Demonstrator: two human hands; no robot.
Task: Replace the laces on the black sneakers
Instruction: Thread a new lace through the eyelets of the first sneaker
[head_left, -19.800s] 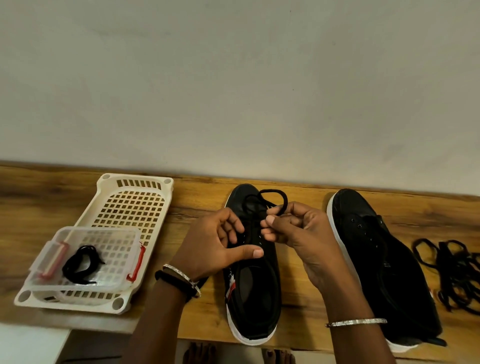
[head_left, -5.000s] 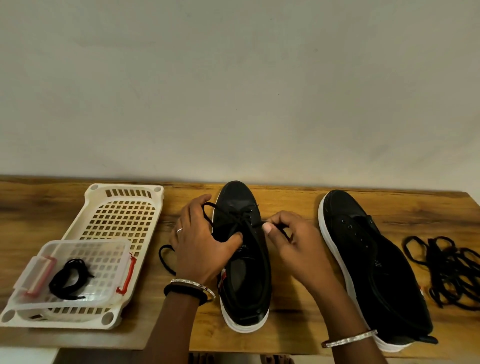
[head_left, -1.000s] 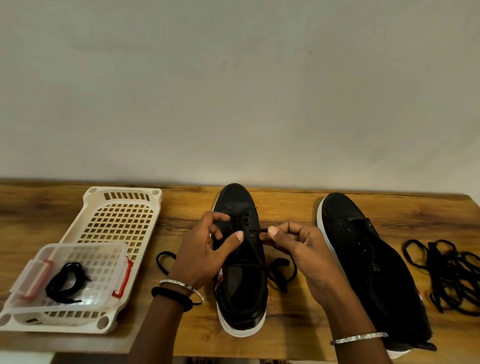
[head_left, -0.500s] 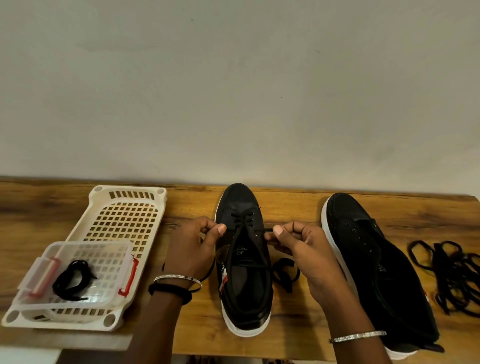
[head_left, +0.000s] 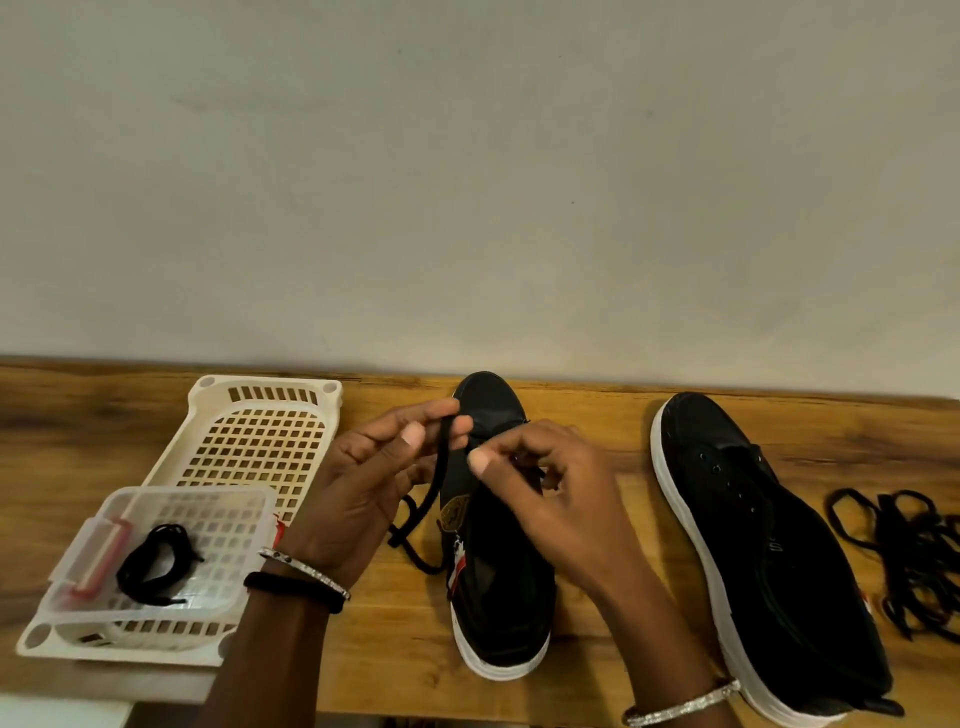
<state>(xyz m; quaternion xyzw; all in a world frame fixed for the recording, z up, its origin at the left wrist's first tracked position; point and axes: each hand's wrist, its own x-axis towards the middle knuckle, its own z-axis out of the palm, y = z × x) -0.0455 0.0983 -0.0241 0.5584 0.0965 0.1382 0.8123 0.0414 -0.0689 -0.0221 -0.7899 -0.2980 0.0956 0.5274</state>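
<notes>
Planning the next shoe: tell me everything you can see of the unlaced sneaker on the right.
The right sneaker is black, its upper fabric-like, with a white sole rim. Its eyelets stand empty, no lace threaded. It rests sole-down on the wooden table, toe toward the wall, heel at the near edge, slightly angled. Only the table is seen touching it; a pile of loose black laces lies beside it on the right.

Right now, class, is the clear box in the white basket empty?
No, a coiled black lace lies inside the clear box in the white basket.
</notes>
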